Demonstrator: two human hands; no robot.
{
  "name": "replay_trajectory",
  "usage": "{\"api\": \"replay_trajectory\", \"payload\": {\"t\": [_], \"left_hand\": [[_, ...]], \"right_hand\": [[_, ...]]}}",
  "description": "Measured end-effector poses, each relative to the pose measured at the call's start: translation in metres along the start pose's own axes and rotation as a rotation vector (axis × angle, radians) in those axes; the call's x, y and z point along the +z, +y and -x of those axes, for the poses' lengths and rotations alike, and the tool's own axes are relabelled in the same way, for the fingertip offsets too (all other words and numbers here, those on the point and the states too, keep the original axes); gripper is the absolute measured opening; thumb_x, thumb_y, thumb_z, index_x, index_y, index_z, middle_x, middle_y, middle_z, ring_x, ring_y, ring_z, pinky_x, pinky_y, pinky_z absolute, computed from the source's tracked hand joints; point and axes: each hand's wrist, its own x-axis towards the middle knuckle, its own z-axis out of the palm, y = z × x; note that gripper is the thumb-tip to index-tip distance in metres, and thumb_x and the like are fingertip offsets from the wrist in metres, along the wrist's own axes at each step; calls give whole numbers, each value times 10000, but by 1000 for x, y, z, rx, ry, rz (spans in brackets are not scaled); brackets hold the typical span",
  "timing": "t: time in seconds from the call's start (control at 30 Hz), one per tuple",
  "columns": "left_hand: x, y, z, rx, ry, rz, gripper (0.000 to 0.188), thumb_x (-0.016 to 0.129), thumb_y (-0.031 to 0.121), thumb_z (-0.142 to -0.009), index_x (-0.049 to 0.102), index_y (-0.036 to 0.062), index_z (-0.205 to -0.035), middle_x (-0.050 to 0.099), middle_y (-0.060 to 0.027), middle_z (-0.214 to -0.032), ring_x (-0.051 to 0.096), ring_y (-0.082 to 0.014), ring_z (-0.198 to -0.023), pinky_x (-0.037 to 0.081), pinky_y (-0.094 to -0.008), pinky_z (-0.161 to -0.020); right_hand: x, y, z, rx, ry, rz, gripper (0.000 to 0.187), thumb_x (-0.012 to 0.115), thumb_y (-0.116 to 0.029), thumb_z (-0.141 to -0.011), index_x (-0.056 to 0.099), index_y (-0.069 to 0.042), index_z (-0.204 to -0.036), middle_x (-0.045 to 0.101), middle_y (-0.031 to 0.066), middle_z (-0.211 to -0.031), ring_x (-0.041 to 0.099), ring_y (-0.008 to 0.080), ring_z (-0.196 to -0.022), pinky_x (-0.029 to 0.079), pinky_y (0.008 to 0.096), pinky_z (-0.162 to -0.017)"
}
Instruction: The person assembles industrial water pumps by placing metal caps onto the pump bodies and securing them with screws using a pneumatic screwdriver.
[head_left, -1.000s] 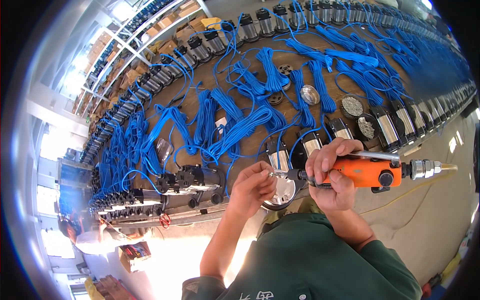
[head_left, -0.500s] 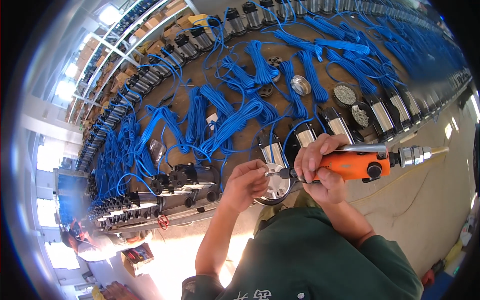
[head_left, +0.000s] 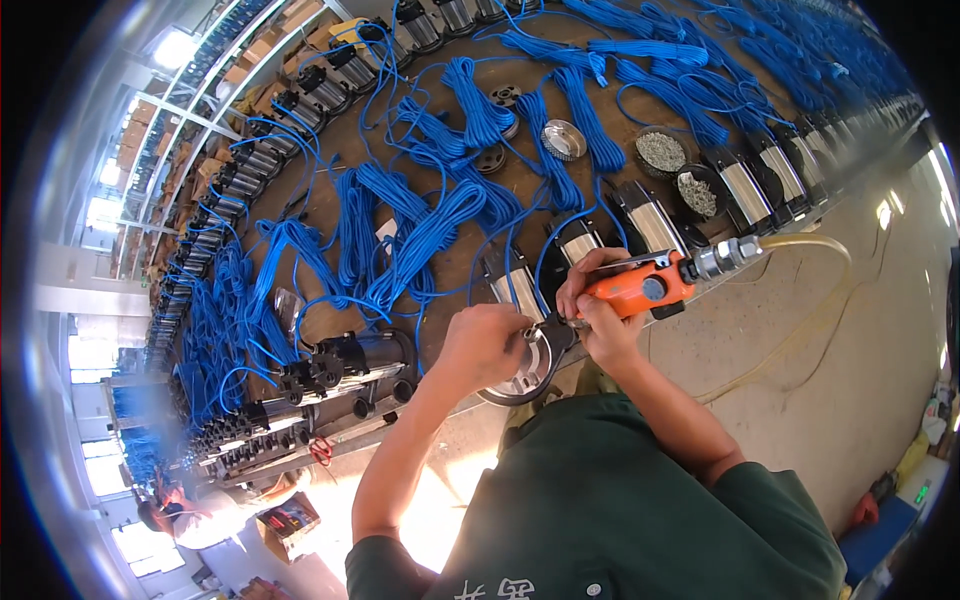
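My right hand [head_left: 603,318] grips an orange air screwdriver [head_left: 632,290] around its body, with the metal lever along the top edge. Its black nose points left, toward a round silver motor end [head_left: 532,378] with a dark rim at the bench's near edge. Over the upper left part of that round end is my left hand [head_left: 480,345], fingers curled together close to the nose. Whatever the left fingers hold is hidden. A pale air hose [head_left: 830,250] runs from the metal coupling at the driver's rear and curves down on the right.
Coiled blue cables [head_left: 430,245] cover much of the brown bench. Silver cylindrical motors [head_left: 648,215] line its near edge, others stand along the far side. Two bowls of small metal parts [head_left: 661,151] and a shiny dish [head_left: 563,140] sit behind. Another person [head_left: 200,520] is at lower left.
The driver and right hand have moved left and slightly down, toward the round motor end. My left hand has turned from a pinch at the bit to curl over the motor end. The view has shifted.
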Motion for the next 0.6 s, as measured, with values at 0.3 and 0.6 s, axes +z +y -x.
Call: {"api": "replay_trajectory", "payload": {"t": [0.3, 0.6], "left_hand": [[-4, 12, 21, -400, 252, 170, 252, 681, 158, -774, 654, 45, -998, 488, -82, -626, 508, -202, -576, 412, -321, -538], [58, -8, 90, -760, 557, 782, 554, 815, 161, -714, 554, -52, -1154, 409, 57, -710, 365, -37, -600, 293, -197, -506]], "right_hand": [[-11, 13, -3, 68, -48, 99, 353, 472, 69, -727, 457, -13, -1071, 539, 109, -822, 530, 163, -632, 473, 317, -612], [17, 14, -9, 160, -111, 270, 243, 540, 50, -705, 523, 2, -942, 569, 52, -769, 548, 96, -658, 465, 234, -599]]}}
